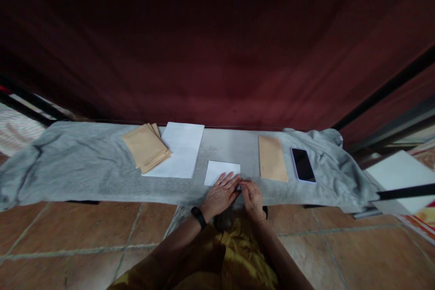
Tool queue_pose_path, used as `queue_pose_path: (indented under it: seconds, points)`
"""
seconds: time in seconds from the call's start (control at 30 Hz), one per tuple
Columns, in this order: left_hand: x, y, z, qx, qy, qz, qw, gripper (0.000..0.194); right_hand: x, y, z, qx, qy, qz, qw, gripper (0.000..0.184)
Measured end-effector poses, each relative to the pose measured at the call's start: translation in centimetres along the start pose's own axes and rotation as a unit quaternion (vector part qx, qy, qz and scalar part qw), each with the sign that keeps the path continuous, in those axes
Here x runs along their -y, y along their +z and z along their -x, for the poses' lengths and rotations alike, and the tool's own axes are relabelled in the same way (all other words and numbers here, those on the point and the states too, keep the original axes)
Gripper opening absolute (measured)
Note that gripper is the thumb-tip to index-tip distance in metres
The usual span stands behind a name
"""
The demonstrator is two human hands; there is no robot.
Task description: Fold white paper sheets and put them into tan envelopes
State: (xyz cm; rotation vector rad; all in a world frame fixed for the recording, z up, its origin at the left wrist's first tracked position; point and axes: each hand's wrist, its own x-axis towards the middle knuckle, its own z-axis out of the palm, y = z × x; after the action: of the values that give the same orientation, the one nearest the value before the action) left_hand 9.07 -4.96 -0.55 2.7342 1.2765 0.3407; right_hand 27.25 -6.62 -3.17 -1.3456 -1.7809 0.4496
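A small white sheet of paper (pixel 220 170), seemingly folded, lies on the grey cloth in front of me. My left hand (pixel 220 195) rests flat on its lower right part, fingers spread, with a dark band on the wrist. At the paper's right edge my right hand (pixel 252 197) is curled with thumb and fingertips together, pinching the edge close to the left fingertips. To the right of that hand lies a single brown envelope (pixel 273 158). A stack of larger white paper sheets (pixel 183 149) is left of the small paper, partly under several brown envelopes (pixel 146 145).
A phone (pixel 303 165) with a dark screen lies right of the single envelope. The grey cloth (pixel 84 158) covers a long narrow surface and is bunched at both ends. Behind it hangs a dark red curtain (pixel 217 54). Black bars (pixel 387 86) stand at the sides, above a tiled floor (pixel 102 231).
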Motion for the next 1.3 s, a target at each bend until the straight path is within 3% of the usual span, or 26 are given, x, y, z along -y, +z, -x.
queue_pose_path:
  seconds: [0.23,0.37,0.5,0.7,0.93,1.3]
  points:
    - [-0.3,0.4,1.0,0.002,0.002,-0.01,1.0,0.045,0.3,1.2,-2.4,0.037,-0.008,0.024,0.999,0.039]
    - [-0.3,0.7,1.3,0.009,-0.003,-0.001,1.0,0.036,1.4,2.9,-4.2,0.109,-0.062,0.046,0.991,0.039]
    - [-0.4,0.8,2.3,-0.003,-0.001,0.012,1.0,0.035,1.8,4.0,-4.7,0.137,-0.096,0.11,0.98,0.04]
    - [0.0,0.0,3.7,-0.05,-0.081,0.039,0.995,0.039,1.4,4.4,-4.7,0.127,-0.1,0.144,0.976,0.042]
    - [1.9,0.0,3.3,-0.077,-0.201,-0.033,0.976,0.052,2.4,5.7,-4.6,0.083,-0.082,0.203,0.972,0.047]
    - [3.1,0.0,4.5,-0.098,-0.253,-0.058,0.961,0.06,0.7,4.2,-4.8,0.082,-0.07,0.247,0.963,0.05]
